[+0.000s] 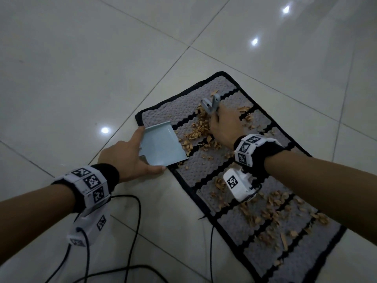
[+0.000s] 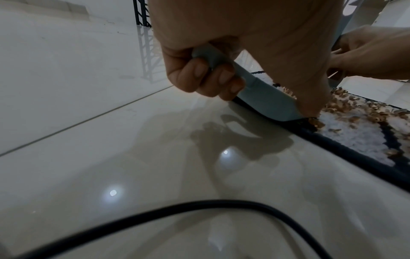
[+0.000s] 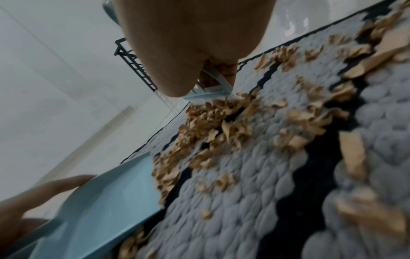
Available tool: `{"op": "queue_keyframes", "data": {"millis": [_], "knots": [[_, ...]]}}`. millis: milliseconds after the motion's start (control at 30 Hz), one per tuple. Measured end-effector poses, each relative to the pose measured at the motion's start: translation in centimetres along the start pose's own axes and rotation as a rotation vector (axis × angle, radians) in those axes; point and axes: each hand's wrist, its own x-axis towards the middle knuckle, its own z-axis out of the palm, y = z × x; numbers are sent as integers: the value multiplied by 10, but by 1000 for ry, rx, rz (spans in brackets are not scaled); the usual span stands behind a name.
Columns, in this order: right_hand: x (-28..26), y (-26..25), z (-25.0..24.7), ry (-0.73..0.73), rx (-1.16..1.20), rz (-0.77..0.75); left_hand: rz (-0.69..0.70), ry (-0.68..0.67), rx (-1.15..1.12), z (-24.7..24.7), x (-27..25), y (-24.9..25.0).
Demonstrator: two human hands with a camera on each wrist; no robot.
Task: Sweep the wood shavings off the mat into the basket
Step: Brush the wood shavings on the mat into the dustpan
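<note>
Black cables (image 1: 134, 221) trail over the pale tiled floor (image 1: 81, 58) closest to the viewer, below two forearms wearing wrist bands (image 1: 89, 184) printed with black-and-white square code markers; no readable writing shows anywhere.

Further in, the left hand (image 1: 124, 158) grips a pale blue dustpan (image 1: 161, 146). From the left wrist view its fingers (image 2: 199, 77) curl around the pan's short handle, thumb along the near side wall. The pan sits tilted on the mat's left edge, its open lip pointing right toward the shavings and touching the nearest ones.

A grey mat (image 1: 234, 180) with black wavy stripes and black border lies on the floor, its long axis running from far left to near right. Tan wood shavings (image 1: 195, 131) are scattered along it, with one heap just beyond the dustpan's lip and another loose patch at the near right end.

Farthest, the right hand (image 1: 224, 125) is closed around a small grey-blue brush (image 1: 211, 104), handle end sticking up past the knuckles. In the right wrist view its bristle head (image 3: 206, 94) meets the far edge of the heap.
</note>
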Motion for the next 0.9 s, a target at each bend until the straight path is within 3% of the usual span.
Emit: {"op": "queue_keyframes", "data": {"millis": [367, 633, 767, 900], "knots": [[-33, -52, 35, -118, 89, -68, 8, -4, -3, 4, 4, -4], [-46, -55, 29, -237, 175, -172, 17, -18, -84, 14, 5, -11], [-41, -51, 23, -203, 177, -161, 28, -12, -103, 14, 2, -12], [-35, -55, 23, -385, 114, -309, -4, 8, -106, 12, 0, -17]]}}
